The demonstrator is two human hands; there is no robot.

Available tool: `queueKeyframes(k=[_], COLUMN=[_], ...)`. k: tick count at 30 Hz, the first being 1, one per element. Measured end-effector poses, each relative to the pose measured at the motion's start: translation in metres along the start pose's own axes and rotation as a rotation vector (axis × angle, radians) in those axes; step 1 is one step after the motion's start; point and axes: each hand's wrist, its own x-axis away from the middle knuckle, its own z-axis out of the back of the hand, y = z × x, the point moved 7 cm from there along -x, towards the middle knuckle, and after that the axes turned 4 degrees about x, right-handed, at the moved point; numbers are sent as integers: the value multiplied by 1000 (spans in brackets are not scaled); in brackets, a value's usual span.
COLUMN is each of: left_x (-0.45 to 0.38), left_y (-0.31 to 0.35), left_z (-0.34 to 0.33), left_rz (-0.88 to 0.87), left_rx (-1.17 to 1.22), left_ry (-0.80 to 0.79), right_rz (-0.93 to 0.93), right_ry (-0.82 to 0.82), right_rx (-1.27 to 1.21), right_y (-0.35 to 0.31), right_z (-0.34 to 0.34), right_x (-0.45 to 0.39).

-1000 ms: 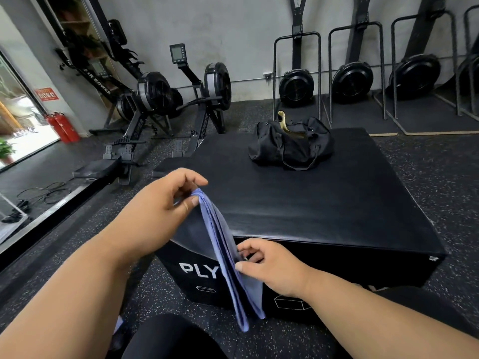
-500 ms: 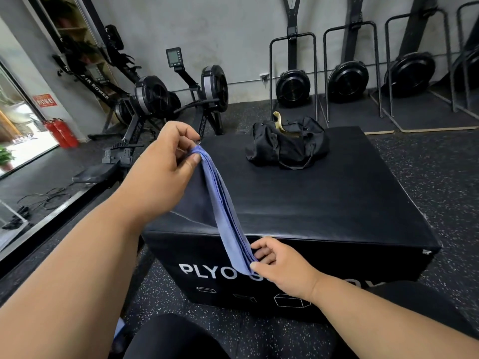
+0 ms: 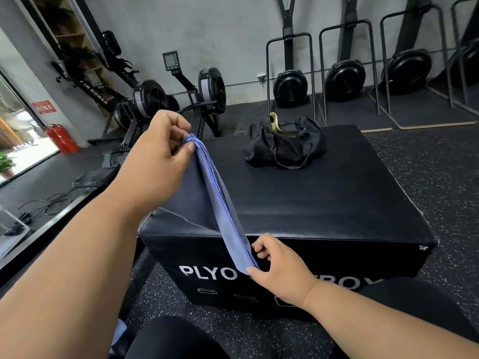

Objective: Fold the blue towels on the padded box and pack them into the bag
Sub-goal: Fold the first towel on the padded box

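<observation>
Head view, one frame, gym floor setting. Item one: blue towel [image 3: 220, 203], folded into a narrow layered band, held taut in the air on a slant above the near left part of the padded box [image 3: 324, 198], its stitched edges stacked together and facing up. Item two: left hand [image 3: 155, 161], raised over the box's left side, thumb and forefinger pinched together on the towel's upper end, other fingers curled behind. Item three: right hand [image 3: 280, 268], lower, in front of the box's front face, thumb and fingertips pinched on the towel's lower end, remaining fingers loosely curled. Item four: padded box, black, matte top, front face printed in white with "PLYO" and further letters partly hidden by the right hand and a dark-clad knee. Item five: black bag [image 3: 285, 146], slumped on the far part of the box top, well apart from the towel, its mouth open, a tan strap or lining showing at the top, a thin loop handle trailing toward the viewer. Surroundings: rowing machines [image 3: 181, 97] at the left beyond the box, upright fan-wheel machines along the grey back wall, red fire extinguishers [image 3: 62, 138] by the glass doorway at far left, speckled black rubber flooring.
</observation>
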Motion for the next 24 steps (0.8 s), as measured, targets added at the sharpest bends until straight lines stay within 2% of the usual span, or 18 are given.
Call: queueKeyframes(k=[11, 14, 21, 24], left_x=[3, 5, 17, 28], left_y=[10, 3, -46, -85], left_z=[12, 12, -1, -25], left_rz=[-58, -37, 103, 245], left_rx=[112, 118, 131, 321], left_ry=[8, 18, 47, 14], right_rz=[-136, -216, -303, -298], right_ry=[43, 86, 281, 352], right_rx=[-179, -317, -440, -450], right_y=[16, 25, 57, 70], right_z=[10, 19, 81, 116], right_x=[-10, -11, -9, -6])
